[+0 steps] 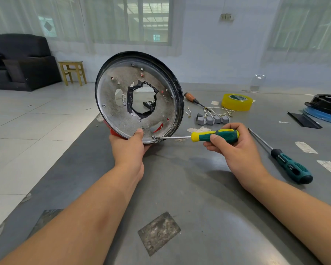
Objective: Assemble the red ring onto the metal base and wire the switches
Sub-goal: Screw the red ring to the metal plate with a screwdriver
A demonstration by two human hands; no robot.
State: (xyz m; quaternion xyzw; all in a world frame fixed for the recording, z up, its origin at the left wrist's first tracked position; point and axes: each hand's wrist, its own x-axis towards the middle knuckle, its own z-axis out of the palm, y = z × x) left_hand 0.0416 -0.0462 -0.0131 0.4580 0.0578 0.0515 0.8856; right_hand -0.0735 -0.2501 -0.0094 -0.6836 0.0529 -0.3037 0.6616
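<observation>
Your left hand (129,145) grips the lower rim of the round, dished metal base (138,96) with a black edge, holding it up on its edge above the grey metal worktable (180,184), thumb pressed on the inner face. A sliver of the red ring (116,133) shows behind the base's lower left edge, just beside your thumb, and red shows through slots in the plate. Your right hand (231,148) is curled around the yellow-and-green handle of a screwdriver (214,135), its shaft lying level and its tip set on a screw (153,137) at the base's bottom rim. Right of the base, on the table, sit a row of small grey switches (212,119) with pale wires, and beyond them a wooden-handled screwdriver (194,100) and a roll of yellow tape (236,102). A second, dark green-and-black screwdriver (287,161) lies well right of the base, near your right wrist.
</observation>
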